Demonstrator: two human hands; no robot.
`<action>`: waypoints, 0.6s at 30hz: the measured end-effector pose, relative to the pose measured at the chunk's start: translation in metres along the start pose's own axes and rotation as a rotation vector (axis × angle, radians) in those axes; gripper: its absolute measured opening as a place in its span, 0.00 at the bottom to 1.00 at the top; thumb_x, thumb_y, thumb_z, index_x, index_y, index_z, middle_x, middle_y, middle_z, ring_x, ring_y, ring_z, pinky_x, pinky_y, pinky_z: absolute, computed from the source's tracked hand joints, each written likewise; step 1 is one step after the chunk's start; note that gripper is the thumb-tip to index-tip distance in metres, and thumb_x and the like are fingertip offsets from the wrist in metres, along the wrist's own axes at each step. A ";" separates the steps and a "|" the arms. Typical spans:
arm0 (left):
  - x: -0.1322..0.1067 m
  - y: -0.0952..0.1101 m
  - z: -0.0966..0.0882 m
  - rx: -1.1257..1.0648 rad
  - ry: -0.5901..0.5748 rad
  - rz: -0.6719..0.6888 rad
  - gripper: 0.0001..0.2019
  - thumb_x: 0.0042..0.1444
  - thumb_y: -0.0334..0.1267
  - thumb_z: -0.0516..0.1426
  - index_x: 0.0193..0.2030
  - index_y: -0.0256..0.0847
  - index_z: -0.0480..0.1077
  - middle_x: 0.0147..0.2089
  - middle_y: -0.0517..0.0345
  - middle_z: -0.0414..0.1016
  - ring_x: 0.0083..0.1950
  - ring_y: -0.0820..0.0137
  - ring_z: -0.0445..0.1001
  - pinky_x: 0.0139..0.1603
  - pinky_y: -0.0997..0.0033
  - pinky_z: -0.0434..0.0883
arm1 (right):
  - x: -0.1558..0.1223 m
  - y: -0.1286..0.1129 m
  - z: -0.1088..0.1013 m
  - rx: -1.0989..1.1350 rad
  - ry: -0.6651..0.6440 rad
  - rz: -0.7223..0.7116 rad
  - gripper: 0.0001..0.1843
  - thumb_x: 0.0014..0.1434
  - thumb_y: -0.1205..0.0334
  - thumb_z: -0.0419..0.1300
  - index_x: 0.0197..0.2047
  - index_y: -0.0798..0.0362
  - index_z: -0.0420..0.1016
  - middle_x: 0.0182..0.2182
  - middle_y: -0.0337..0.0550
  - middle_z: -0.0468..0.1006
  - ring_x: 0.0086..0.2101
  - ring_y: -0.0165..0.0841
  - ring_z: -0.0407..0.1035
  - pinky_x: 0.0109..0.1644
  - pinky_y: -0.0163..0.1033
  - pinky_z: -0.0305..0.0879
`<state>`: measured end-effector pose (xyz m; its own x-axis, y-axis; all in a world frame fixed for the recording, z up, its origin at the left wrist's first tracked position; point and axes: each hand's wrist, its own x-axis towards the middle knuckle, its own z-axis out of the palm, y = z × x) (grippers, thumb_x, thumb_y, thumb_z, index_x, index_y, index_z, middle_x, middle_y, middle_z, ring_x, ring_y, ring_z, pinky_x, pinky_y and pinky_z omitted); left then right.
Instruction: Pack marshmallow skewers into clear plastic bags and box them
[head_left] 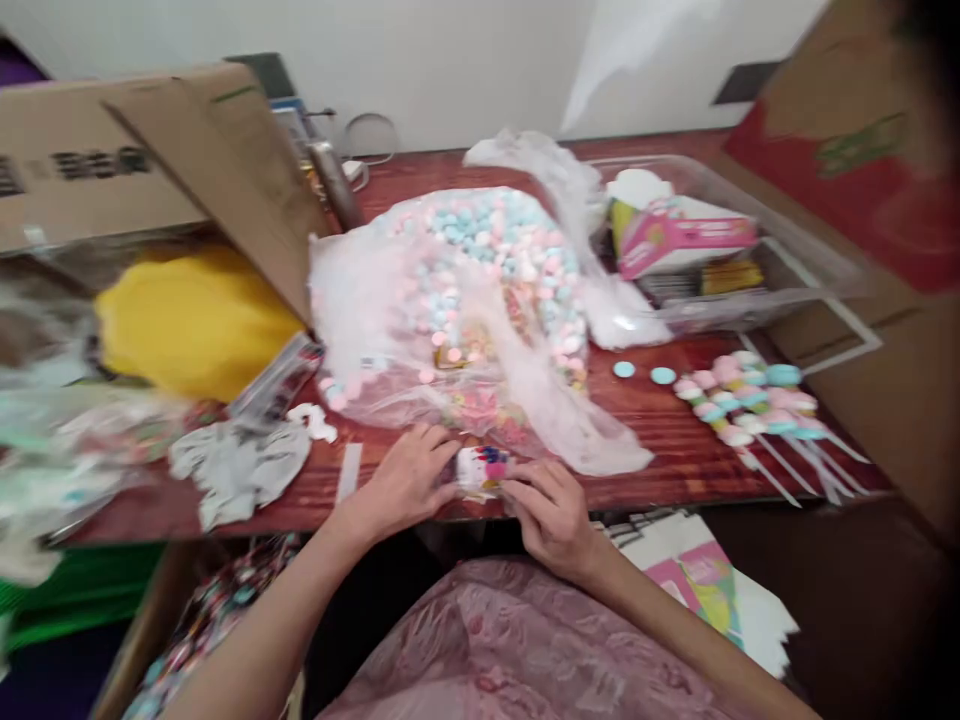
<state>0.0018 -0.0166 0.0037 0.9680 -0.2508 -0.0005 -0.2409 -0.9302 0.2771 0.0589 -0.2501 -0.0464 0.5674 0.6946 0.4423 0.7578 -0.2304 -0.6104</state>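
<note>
My left hand (pixel 409 480) and my right hand (pixel 551 515) meet at the near edge of a red-brown wooden table (pixel 660 425). Between their fingertips they pinch a small white packet with red and blue print (pixel 482 469). Both hands have their fingers curled onto it. Just beyond them lies a large clear plastic bag (pixel 480 300) full of pink, blue and white marshmallow pieces. The picture is blurred by motion.
Marshmallow skewers (pixel 750 395) lie at the right, two loose blue pieces (pixel 643 372) beside them. A clear tray (pixel 780 250) holds a pink box. Cardboard boxes stand at the left (pixel 150 160) and right (pixel 862 200). A yellow bag (pixel 187 320) and crumpled wrappers (pixel 240 465) lie left.
</note>
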 end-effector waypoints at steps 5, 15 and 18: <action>-0.016 0.005 0.028 0.127 0.173 -0.101 0.18 0.62 0.42 0.55 0.58 0.42 0.66 0.53 0.47 0.73 0.53 0.55 0.70 0.54 0.53 0.69 | -0.032 0.033 -0.050 -0.180 0.085 0.139 0.12 0.59 0.64 0.56 0.42 0.40 0.79 0.38 0.44 0.81 0.37 0.39 0.74 0.41 0.49 0.67; -0.017 0.018 0.033 0.303 0.486 0.009 0.13 0.59 0.36 0.58 0.51 0.43 0.70 0.58 0.41 0.67 0.58 0.51 0.66 0.57 0.48 0.64 | -0.070 0.112 -0.182 -1.040 0.222 0.733 0.15 0.61 0.58 0.54 0.42 0.57 0.80 0.38 0.54 0.79 0.40 0.44 0.70 0.44 0.47 0.65; -0.019 0.026 0.029 0.319 0.351 0.007 0.09 0.61 0.33 0.55 0.47 0.41 0.72 0.49 0.47 0.73 0.50 0.57 0.68 0.55 0.47 0.61 | -0.081 0.111 -0.174 -1.066 0.128 0.852 0.18 0.62 0.59 0.51 0.42 0.58 0.80 0.39 0.56 0.78 0.40 0.44 0.71 0.39 0.44 0.63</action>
<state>-0.0245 -0.0440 -0.0173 0.9183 -0.2028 0.3400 -0.2039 -0.9784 -0.0328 0.1527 -0.4508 -0.0353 0.9595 0.0217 0.2808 0.0079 -0.9987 0.0499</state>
